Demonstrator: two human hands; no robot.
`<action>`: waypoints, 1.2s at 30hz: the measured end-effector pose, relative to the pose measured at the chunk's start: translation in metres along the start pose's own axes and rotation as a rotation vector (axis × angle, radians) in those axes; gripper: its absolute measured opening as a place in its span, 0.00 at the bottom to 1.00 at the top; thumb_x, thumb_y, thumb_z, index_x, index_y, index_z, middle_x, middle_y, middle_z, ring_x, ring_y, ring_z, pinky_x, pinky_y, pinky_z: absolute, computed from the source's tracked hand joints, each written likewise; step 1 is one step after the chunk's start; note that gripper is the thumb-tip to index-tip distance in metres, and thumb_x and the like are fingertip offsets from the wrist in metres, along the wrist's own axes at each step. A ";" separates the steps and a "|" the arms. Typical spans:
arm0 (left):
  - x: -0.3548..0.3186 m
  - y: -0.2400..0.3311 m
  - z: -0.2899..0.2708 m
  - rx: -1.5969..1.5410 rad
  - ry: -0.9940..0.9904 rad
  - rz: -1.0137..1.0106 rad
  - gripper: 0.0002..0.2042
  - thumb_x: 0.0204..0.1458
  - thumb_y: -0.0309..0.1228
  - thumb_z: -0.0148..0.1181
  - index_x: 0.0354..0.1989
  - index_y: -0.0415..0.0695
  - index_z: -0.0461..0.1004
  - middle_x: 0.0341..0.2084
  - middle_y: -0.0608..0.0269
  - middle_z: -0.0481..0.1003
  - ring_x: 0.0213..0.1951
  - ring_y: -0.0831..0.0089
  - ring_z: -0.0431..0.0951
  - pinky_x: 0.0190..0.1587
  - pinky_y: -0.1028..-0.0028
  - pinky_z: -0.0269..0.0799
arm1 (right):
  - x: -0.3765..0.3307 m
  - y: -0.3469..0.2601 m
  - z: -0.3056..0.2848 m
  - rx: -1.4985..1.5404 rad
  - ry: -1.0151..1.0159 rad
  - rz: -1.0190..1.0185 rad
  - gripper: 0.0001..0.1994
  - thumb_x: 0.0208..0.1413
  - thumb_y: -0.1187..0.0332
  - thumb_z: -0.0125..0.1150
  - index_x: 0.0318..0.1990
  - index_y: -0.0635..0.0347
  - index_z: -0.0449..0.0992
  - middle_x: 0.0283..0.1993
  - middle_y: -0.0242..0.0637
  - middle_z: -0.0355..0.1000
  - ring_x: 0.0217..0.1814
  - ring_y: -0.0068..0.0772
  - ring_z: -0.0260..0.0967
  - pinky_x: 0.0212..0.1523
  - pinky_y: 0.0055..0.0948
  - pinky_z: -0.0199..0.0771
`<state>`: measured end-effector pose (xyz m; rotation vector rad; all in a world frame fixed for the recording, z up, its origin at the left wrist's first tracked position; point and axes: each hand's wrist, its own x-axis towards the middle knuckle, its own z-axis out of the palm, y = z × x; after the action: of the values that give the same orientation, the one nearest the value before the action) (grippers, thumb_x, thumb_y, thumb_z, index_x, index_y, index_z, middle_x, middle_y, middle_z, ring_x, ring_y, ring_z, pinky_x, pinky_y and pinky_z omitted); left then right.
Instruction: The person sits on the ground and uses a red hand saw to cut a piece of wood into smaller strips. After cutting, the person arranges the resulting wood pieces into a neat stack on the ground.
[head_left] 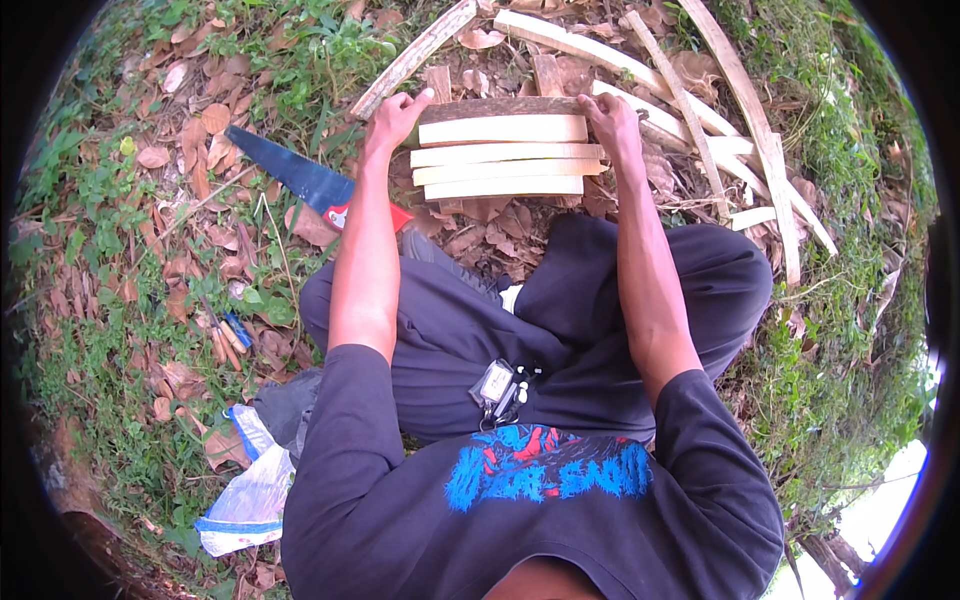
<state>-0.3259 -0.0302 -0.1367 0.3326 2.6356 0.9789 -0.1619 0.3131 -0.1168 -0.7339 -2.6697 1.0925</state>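
Note:
Several short pale wooden slats point(503, 131) lie side by side in front of my crossed legs. They rest across two upright-running wooden strips point(547, 76), whose far ends show beyond them. The farthest slat is a dark, bark-faced slat point(500, 108). My left hand point(398, 118) grips its left end, thumb uppermost. At its right end my right hand point(610, 122) closes with the fingers partly hidden. The nearer pale slats are untouched, and one sticks out farther right than the others.
A handsaw point(290, 172) with a red handle lies on the left, beside my left forearm. Long wooden strips point(740, 110) are strewn at the far right. Small hand tools point(228, 335) and a plastic bag point(250, 500) lie at left among leaves and grass.

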 end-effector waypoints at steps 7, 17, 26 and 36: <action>-0.007 0.001 -0.001 0.004 -0.025 -0.003 0.30 0.46 0.63 0.60 0.24 0.40 0.76 0.19 0.57 0.74 0.26 0.65 0.74 0.34 0.65 0.68 | -0.001 0.003 0.003 0.032 -0.004 0.039 0.27 0.54 0.47 0.62 0.36 0.71 0.77 0.33 0.56 0.73 0.37 0.54 0.72 0.42 0.44 0.70; -0.009 0.004 0.000 0.027 0.020 0.021 0.32 0.47 0.62 0.59 0.18 0.38 0.73 0.14 0.55 0.69 0.22 0.63 0.70 0.31 0.63 0.66 | -0.007 -0.008 0.001 0.089 -0.005 0.141 0.29 0.55 0.45 0.60 0.34 0.72 0.77 0.27 0.56 0.74 0.33 0.55 0.73 0.39 0.45 0.70; -0.011 0.005 0.013 0.087 0.069 0.009 0.34 0.50 0.66 0.51 0.24 0.39 0.75 0.20 0.46 0.73 0.28 0.49 0.75 0.34 0.57 0.66 | -0.006 -0.002 0.008 0.152 -0.028 0.141 0.30 0.58 0.43 0.55 0.36 0.73 0.75 0.33 0.61 0.73 0.38 0.59 0.73 0.42 0.46 0.69; -0.013 -0.012 0.025 0.096 0.260 0.125 0.34 0.53 0.65 0.46 0.34 0.39 0.77 0.25 0.45 0.76 0.34 0.47 0.77 0.37 0.58 0.69 | -0.012 -0.007 0.009 0.097 0.004 0.096 0.29 0.58 0.43 0.54 0.36 0.68 0.74 0.33 0.60 0.73 0.39 0.62 0.71 0.41 0.47 0.69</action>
<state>-0.3063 -0.0289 -0.1600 0.4226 2.9349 0.9954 -0.1566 0.2973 -0.1179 -0.8523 -2.5813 1.2328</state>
